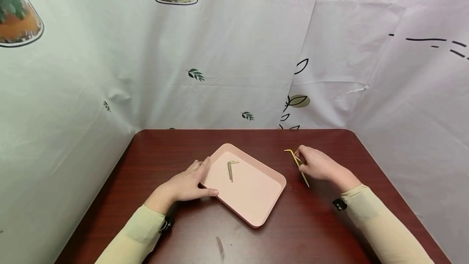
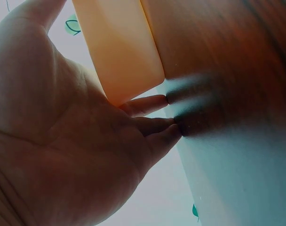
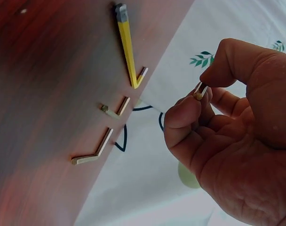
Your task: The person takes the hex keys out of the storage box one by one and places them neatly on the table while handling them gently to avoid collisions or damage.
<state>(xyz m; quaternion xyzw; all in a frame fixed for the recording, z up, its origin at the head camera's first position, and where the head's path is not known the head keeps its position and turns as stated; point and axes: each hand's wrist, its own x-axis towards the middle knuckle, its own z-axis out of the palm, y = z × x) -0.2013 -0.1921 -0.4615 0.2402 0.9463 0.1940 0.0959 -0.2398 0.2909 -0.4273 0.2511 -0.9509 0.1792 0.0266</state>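
Note:
My left hand [image 1: 187, 183] rests at the left corner of a pink tray [image 1: 256, 190], fingers extended along its side and thumb on the rim. Two small brass-coloured hex keys [image 1: 230, 171] lie in the tray. To the right of the tray, my right hand [image 1: 318, 164] pinches a small hex key [image 3: 200, 91] between thumb and fingertips; most of it is hidden by the fingers. A longer yellow hex key [image 1: 306, 181] lies on the table beside that hand. Two more short hex keys [image 3: 98, 153] show on the tabletop in the right wrist view.
The dark red-brown table [image 1: 176, 231] has rounded far corners. White printed curtains [image 1: 227, 52] hang behind it and along both sides. Each wrist wears a small black device [image 1: 339, 204].

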